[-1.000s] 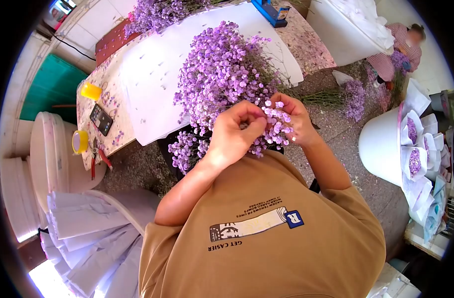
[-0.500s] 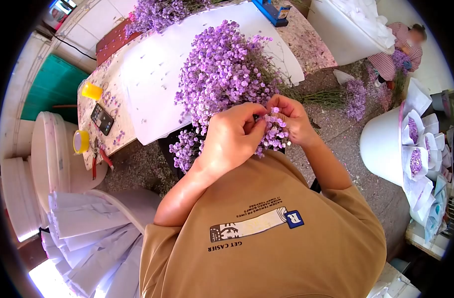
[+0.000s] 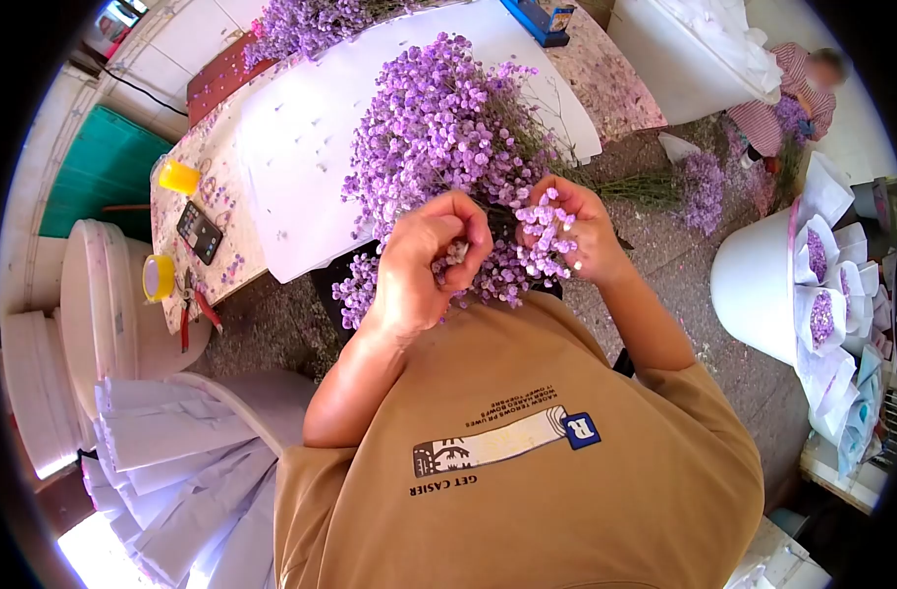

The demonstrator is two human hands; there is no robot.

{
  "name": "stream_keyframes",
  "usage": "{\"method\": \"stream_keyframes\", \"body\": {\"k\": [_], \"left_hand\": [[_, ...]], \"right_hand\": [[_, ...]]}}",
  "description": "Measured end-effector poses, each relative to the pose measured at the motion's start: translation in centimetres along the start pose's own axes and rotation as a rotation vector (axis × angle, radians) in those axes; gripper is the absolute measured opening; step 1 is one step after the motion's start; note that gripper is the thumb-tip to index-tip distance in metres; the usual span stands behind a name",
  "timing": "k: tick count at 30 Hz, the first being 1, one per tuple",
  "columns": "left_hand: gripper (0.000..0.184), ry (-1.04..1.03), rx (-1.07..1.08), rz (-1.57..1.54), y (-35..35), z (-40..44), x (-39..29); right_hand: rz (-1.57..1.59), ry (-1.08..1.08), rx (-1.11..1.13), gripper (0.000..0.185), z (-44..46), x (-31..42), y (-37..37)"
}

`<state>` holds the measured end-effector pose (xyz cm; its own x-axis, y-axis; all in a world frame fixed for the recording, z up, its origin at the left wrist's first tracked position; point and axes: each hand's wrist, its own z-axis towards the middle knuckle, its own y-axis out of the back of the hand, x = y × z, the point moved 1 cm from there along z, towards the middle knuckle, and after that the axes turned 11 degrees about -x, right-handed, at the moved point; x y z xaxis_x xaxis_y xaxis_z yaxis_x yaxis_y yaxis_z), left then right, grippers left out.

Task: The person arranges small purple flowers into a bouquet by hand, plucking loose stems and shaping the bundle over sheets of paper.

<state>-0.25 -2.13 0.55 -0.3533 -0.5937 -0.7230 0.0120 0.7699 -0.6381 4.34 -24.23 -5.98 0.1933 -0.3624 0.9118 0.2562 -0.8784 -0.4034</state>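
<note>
Left hand has drawn away, pinching a pale bit — right hand holds a purple flower sprig.

"Where did your head view look from?"

"Working remotely, I looked from the camera on the person's head, above the near side of the purple flower bunch, facing forward and down."

"How near was it?"

"Close: I had the left hand and right hand just this side of the bunch, the brown shirt closer to the lens."

"How wide?"

"Wide and round, black at the corners; I saw the table past the bunch, a co-worker well off to its right."
</note>
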Motion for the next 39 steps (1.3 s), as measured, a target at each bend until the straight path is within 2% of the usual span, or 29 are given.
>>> {"method": "stream_keyframes", "body": {"k": [1, 3, 4, 5, 7, 10, 12, 14, 15, 17, 18, 19, 21, 22, 23, 25, 28, 30, 32, 33, 35, 37, 39], "left_hand": [[0.008, 0.002, -0.002, -0.001, -0.1, -0.2, 0.2], [0.013, -0.111, -0.133, 0.530, -1.0, -0.6, 0.8], [0.020, -0.286, -0.107, 0.671, -0.9, -0.3, 1.7], [0.020, -0.284, -0.107, 0.672, -1.0, -0.3, 1.8], [0.018, -0.221, -0.124, 0.974, -1.7, -0.4, 1.4], [0.017, -0.235, -0.090, 0.995, -1.5, 0.0, 2.3], [0.016, -0.253, -0.064, 0.999, -1.1, 0.1, 2.8], [0.016, -0.367, -0.032, 0.810, -0.5, 0.3, 3.3], [0.016, -0.366, -0.029, 0.811, -0.4, 0.1, 3.0], [0.014, -0.038, -0.035, 0.405, 0.4, -0.5, 2.3], [0.014, 0.053, 0.085, 0.244, 0.9, -0.4, 1.4], [0.014, 0.054, 0.083, 0.245, 0.6, -0.6, 1.5], [0.014, -0.165, -0.046, 0.672, -0.8, -0.8, 1.9], [0.016, -0.391, -0.053, 0.804, -1.1, -0.6, 2.8], [0.016, -0.392, -0.053, 0.804, -1.4, -0.7, 3.0], [0.015, -0.464, -0.077, 1.098, -2.2, -0.8, 2.9], [0.011, -0.499, -0.106, 1.044, -2.2, -0.4, 3.4], [0.010, -0.530, -0.112, 1.015, -2.1, -0.3, 3.3], [0.010, -0.379, -0.071, 0.784, -1.6, -0.7, 3.1], [0.010, -0.377, -0.069, 0.787, -1.2, -0.7, 2.7], [0.011, -0.134, 0.008, 0.341, -0.5, -0.5, 2.2], [0.014, -0.143, -0.003, 0.381, -1.2, -0.3, 2.5], [0.017, -0.412, -0.037, 0.807, -2.1, -0.1, 2.9]], "right_hand": [[-0.018, 0.020, -0.018, 0.019, 0.0, 0.2, -0.1], [0.014, -0.013, -0.041, 0.020, -0.1, 0.4, -0.3], [0.015, -0.015, -0.058, 0.020, -0.1, 0.6, -0.4], [0.015, -0.016, -0.076, 0.020, -0.1, 0.6, -0.5], [0.014, -0.017, -0.075, 0.020, -0.2, 0.6, -0.5], [0.011, -0.016, -0.074, 0.021, -0.2, 0.6, -0.2], [0.060, 0.059, 0.046, 0.017, -0.2, 0.2, 0.4], [0.129, 0.026, 0.052, 0.016, 0.1, -0.2, 0.6], [0.198, -0.005, 0.057, 0.016, 0.2, -0.2, 0.4], [0.126, 0.018, -0.027, 0.019, 0.2, 0.0, 0.1], [0.050, 0.038, -0.107, 0.021, 0.2, 0.1, 0.0], [0.052, 0.038, -0.107, 0.021, 0.2, 0.0, -0.1], [0.121, 0.018, -0.119, 0.022, 0.2, -0.2, 0.0], [0.121, 0.018, -0.118, 0.022, 0.2, -0.3, 0.1], [0.143, -0.003, -0.084, 0.020, 0.2, -0.2, 0.4], [0.164, -0.022, -0.052, 0.017, 0.3, -0.4, 0.7], [0.148, -0.016, -0.044, 0.016, 0.3, -0.3, 0.4], [0.125, -0.018, -0.162, 0.018, 0.2, 0.1, -0.2], [0.125, 0.010, -0.115, 0.017, 0.5, -0.5, 0.7], [0.125, 0.037, -0.067, 0.016, 0.6, -0.5, 0.8], [0.115, 0.047, -0.064, 0.016, 0.5, -0.6, 0.8], [0.178, -0.001, -0.077, 0.015, 0.4, -0.6, 0.6], [0.134, 0.011, -0.106, 0.014, 0.4, -0.5, 0.3]]}}
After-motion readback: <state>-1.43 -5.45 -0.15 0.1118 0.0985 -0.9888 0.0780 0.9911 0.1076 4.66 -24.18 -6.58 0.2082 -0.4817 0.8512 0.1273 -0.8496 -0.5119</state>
